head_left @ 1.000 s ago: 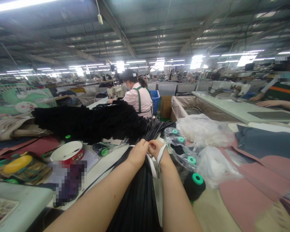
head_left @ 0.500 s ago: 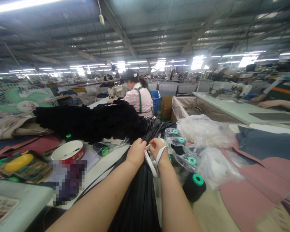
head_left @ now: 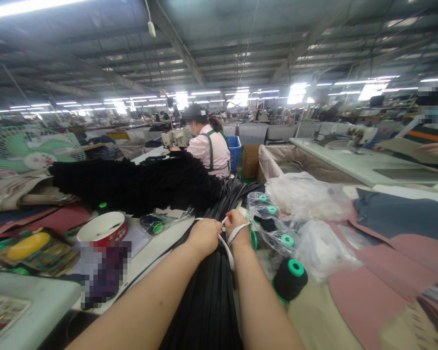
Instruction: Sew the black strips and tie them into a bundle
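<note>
A thick bundle of long black strips runs from the bottom edge up under my hands to a large black pile. My left hand is closed on a white strap above the bundle. Close beside it, my right hand is also closed on the white strap, part of which passes across the back of that hand. The fingertips nearly meet, and a small white piece shows between them. Part of the strap hangs in a loop below the hands.
Black thread cones and clear plastic bags lie right of my hands, with pink pieces beyond. On the left are a red-and-white bowl and a green fan. A person sits ahead.
My left hand has turned and shifted slightly left and down. The white strap now lies higher across my right hand, and its hanging loop looks narrower. The person at right has lifted a flat piece.
</note>
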Available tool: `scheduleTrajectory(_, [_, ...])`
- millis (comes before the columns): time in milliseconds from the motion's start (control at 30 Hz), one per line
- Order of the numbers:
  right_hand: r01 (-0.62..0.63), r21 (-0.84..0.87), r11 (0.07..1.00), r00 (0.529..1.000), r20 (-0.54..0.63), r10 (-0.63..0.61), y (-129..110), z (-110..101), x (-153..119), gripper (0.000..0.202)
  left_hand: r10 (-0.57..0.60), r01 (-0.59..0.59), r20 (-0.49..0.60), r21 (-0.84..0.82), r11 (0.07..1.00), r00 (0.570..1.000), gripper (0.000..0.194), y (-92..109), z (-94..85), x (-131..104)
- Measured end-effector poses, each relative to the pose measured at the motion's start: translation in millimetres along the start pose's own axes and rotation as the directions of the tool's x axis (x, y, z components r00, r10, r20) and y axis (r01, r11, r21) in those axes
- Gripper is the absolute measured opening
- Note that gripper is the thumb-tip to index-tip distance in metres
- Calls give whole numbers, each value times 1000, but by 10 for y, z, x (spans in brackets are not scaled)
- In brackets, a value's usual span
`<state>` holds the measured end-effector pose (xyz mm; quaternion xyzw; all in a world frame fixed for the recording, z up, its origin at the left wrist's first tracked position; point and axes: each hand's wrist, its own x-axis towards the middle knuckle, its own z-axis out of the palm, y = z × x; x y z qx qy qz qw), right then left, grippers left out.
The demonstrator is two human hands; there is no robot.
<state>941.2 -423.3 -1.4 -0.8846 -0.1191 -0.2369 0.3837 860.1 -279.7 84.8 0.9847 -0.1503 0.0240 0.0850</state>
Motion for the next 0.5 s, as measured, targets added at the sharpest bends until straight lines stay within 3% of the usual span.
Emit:
scheduleTrajectory(133, [26,30,999,1000,-16,-26,19,-25,11,11,-38,37,-23,-49,998,999,18,-11,-57,-46])
scheduleTrajectory(200, [45,59,997,999,-23,-44,24,-49,29,12,-73,68,-69,-82,994,995,15,-16,-102,-202])
scheduleTrajectory(267, [63,86,994,997,-41,-59,23,-69,49,10,-113,99,-128,-114,989,985,26,-38,-104,-495])
scheduleTrajectory(367, [92,110,990,994,-73,-84,11,-85,66,6,-189,158,-217,-152,976,958,44,-124,57,-1212])
scheduleTrajectory(433, [100,109,989,992,-94,-90,0,-88,61,11,-223,147,-393,-213,966,892,47,-192,246,-1835])
scheduleTrajectory(500, [91,90,992,989,-123,-80,-10,-84,49,13,-334,273,-448,-196,942,829,44,-222,406,-2506])
